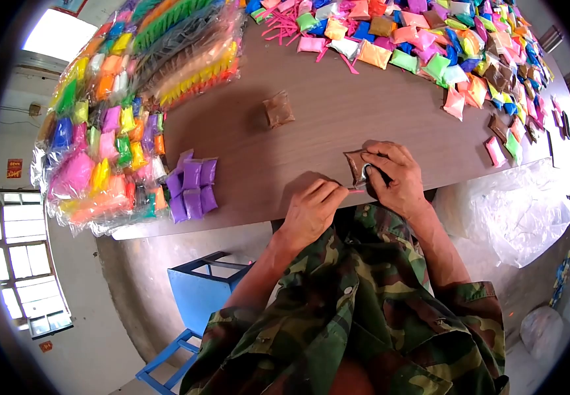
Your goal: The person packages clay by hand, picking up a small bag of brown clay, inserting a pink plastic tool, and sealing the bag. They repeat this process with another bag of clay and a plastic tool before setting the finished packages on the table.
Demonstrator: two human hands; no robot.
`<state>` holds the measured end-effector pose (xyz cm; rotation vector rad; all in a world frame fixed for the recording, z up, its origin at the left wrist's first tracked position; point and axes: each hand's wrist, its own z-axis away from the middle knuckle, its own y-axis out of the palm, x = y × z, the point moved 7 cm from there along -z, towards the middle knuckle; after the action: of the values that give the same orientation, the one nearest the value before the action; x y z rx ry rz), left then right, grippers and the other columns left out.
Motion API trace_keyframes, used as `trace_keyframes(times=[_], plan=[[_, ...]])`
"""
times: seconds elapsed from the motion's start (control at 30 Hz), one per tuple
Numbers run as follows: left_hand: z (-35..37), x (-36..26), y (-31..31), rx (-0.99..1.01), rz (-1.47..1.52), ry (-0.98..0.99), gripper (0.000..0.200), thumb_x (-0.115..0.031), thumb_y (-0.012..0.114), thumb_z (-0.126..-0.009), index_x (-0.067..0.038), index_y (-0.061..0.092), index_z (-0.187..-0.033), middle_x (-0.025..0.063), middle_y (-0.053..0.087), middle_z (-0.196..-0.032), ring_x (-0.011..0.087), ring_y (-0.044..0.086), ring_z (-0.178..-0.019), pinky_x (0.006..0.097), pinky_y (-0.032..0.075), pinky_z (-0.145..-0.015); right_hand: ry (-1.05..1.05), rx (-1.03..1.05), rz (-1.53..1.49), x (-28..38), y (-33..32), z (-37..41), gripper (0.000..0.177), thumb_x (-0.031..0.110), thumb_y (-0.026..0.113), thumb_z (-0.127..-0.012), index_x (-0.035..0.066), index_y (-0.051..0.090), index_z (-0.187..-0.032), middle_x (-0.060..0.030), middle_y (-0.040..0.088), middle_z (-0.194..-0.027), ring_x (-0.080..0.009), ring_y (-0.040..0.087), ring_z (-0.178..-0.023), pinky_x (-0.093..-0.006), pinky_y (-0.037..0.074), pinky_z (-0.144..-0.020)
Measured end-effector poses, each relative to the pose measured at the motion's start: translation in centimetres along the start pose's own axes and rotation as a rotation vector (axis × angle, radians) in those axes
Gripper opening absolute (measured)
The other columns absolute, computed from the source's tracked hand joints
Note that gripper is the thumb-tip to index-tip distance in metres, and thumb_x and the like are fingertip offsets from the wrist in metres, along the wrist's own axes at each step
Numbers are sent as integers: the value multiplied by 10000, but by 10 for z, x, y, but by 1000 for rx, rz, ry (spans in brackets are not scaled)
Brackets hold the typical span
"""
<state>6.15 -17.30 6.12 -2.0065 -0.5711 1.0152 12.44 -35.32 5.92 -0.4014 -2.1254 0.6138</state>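
Near the table's front edge, my right hand [395,176] is closed on a small brown packet [356,168], with thumb and fingers at its right side. Just left of it, my left hand [314,209] is closed in a pinch. A thin pink strip [356,191] sticks out from its fingertips, below the brown packet. Another brown packet [278,109] lies by itself farther back on the table. To the left of my hands, several purple packets [193,186] sit in a small group.
Clear bags of colourful packets [110,158] fill the table's left side [245,158]. Loose packets [423,46] are heaped at the back right, with pink strips [281,21] beside them. A clear plastic bag [505,214] hangs at the front right edge. A blue stool [202,289] stands below.
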Motion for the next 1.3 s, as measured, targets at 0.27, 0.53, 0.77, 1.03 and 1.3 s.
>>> trace_keyframes(times=[0.27,0.53,0.77,1.03,1.3], plan=[[-23,4,2,-86,-37,-36,260,25,698,-853,-49,675,-1101,58,662,-1015,268,661,-980,393,585,-772,57,20,-92,-14,0,1,199,15,797,-816,47,813,-1011,-68,751,-1110,-295,698,-1039,-388,576,-898],[-5,-23,9,98,-83,15,262,2,705,-837,-65,700,-1090,51,666,-1017,256,675,-971,370,590,-770,116,18,-146,-21,4,2,170,46,831,-817,52,812,-986,-62,761,-1081,-291,702,-1001,-387,573,-881],[-23,-15,10,-8,-127,7,253,11,690,-845,-66,692,-1086,44,649,-999,249,663,-977,370,586,-738,209,95,-186,-26,3,-1,156,30,849,-824,12,791,-968,-96,776,-1056,-283,723,-999,-384,568,-892],[-16,-32,11,44,-144,47,236,-28,689,-829,-66,662,-1061,38,564,-954,216,614,-935,359,576,-699,240,95,-238,-33,5,-1,149,51,868,-827,22,792,-952,-104,779,-993,-268,737,-953,-371,572,-856],[-8,-25,18,122,-111,3,223,-12,686,-867,-68,690,-1083,48,648,-1006,256,665,-967,393,587,-743,204,24,-196,-28,2,0,234,74,868,-801,39,791,-1018,-110,778,-1059,-311,726,-1025,-403,579,-905]])
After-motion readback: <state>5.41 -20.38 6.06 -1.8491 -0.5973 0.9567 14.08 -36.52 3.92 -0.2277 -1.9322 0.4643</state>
